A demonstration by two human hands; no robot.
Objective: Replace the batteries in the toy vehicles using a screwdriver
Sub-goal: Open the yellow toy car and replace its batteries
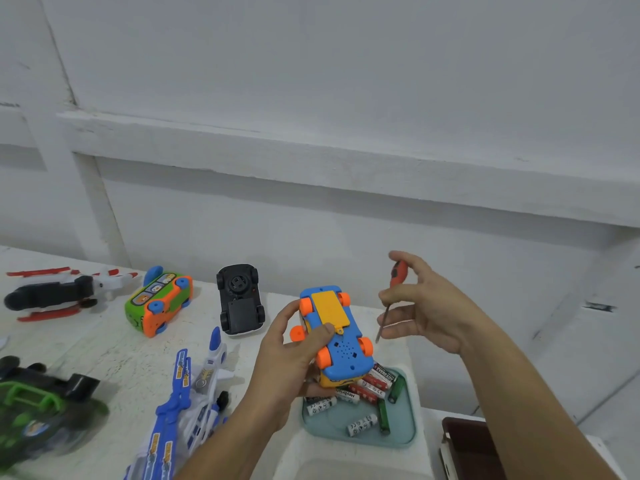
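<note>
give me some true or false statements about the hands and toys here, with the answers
1. The left hand holds the blue toy car underside up. True.
2. The screwdriver tip sits in the yellow battery cover. False: the right hand holds it beside the car, clear of it.
3. Loose batteries lie in the tray. True.
4. The black toy car stands on its wheels. False: it lies underside up.
</note>
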